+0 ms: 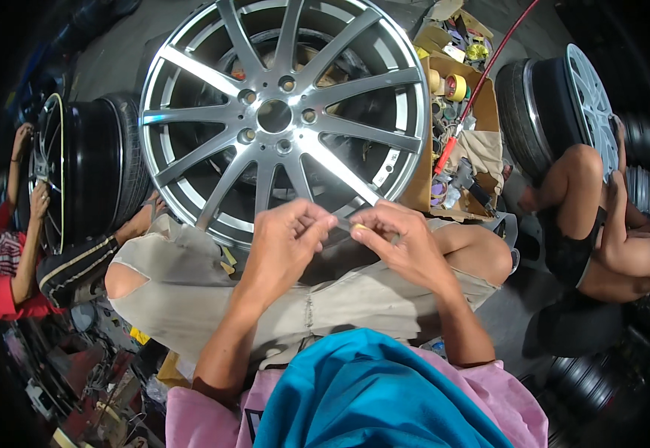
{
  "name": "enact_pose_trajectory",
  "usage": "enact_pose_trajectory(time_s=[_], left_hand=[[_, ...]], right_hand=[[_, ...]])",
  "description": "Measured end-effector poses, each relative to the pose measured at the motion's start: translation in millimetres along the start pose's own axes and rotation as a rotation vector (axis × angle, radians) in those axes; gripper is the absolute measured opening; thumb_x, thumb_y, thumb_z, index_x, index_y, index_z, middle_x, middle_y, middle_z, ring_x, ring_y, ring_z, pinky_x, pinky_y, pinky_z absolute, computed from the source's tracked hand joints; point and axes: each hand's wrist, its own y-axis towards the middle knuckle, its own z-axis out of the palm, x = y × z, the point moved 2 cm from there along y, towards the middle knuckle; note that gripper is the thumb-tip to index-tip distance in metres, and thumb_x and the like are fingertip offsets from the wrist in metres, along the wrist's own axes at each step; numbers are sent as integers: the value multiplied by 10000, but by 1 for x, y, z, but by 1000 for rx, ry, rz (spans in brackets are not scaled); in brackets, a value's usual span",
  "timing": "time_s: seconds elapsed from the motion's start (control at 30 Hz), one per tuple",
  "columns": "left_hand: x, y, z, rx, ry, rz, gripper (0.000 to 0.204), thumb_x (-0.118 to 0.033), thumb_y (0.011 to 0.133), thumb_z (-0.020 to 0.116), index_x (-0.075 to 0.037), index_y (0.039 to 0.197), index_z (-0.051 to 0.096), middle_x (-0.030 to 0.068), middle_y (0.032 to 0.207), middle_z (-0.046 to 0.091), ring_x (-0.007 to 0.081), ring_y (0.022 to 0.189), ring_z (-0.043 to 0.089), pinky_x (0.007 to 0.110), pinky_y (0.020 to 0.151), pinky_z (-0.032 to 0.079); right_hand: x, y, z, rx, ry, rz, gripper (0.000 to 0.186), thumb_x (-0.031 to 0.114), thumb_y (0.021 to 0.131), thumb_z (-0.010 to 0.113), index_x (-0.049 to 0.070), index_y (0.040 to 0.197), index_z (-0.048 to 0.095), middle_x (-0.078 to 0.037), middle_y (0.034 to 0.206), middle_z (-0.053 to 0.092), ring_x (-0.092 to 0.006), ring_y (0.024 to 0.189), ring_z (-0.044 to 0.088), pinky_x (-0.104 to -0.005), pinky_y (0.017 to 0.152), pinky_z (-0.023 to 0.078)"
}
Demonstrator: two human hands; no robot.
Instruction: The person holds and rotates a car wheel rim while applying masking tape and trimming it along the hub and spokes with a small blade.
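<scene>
Small-part handling is judged to be the step in hand, done at the fingertips over the lap. A small yellowish piece (pixel 358 228) is pinched between thumb and fingers of the right hand (pixel 402 237). The left hand (pixel 289 235) is curled, thumb brought to forefinger; whether anything is gripped there cannot be told, as the fingertips are blurred. The two sets of fingertips are held nearly together, just past the near edge of a silver multi-spoke wheel (pixel 296 127). The exact nature of the piece is not resolved.

For the next move, a steady pinch and fine fingertip control are judged to be called for, since the piece could easily be dropped.

Edges and room: the far side is bounded by the wheel's rim, the near side by the pale trousers (pixel 355 291) of the crossed legs. On the right, a cardboard box (pixel 491 112) of mixed supplies is set close beside the wheel, with a red-handled rod (pixel 448 155) leaned across it. Upward lift appears unobstructed; sideways travel at lap height is limited by the knees.
</scene>
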Motion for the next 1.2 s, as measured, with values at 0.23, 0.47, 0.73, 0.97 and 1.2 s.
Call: enact_pose_trajectory(time_s=[0.23, 0.47, 0.73, 0.97, 1.2], left_hand=[[17, 23, -32, -447, 301, 170, 204, -158, 1067, 749, 41, 1067, 793, 87, 817, 774, 103, 722, 707, 272, 664, 579], [19, 19, -20, -236, 320, 185, 211, -159, 1070, 728, 48, 1058, 767, 140, 1056, 807, 178, 708, 708, 328, 667, 566], [20, 22, -10, -175, 398, 351, 260, -211, 1103, 639, 44, 1081, 688, 299, 1538, 610, 494, 967, 703, 489, 873, 565], [21, 26, -8, -168, 425, 341, 278, -213, 1129, 598, 42, 1029, 643, 327, 1541, 586, 547, 1052, 673, 530, 903, 552], [24, 27, -7, -170, 429, 325, 271, -199, 1128, 603, 43, 1009, 634, 337, 1543, 577, 554, 1039, 669, 526, 898, 553]], right_hand=[[-5, 29, 59, -332, -6, -60, 183, 92, 996, 806, -21, 1138, 781, -120, 960, 790, -164, 850, 771, -304, 741, 596], [-30, 51, 79, -489, 0, -18, 253, 33, 973, 796, -17, 1215, 742, -179, 937, 789, -248, 790, 788, -371, 707, 609], [-31, 61, 86, -527, -74, -115, 419, -44, 933, 789, -5, 1344, 718, -205, 994, 786, -300, 819, 777, -388, 722, 609], [-25, 66, 88, -520, -129, -175, 508, -89, 894, 764, -6, 1392, 706, -212, 1189, 774, -323, 927, 781, -408, 776, 619], [-30, 70, 89, -508, -160, -226, 515, -81, 897, 770, 6, 1401, 711, -210, 1193, 778, -338, 951, 780, -422, 787, 621]])
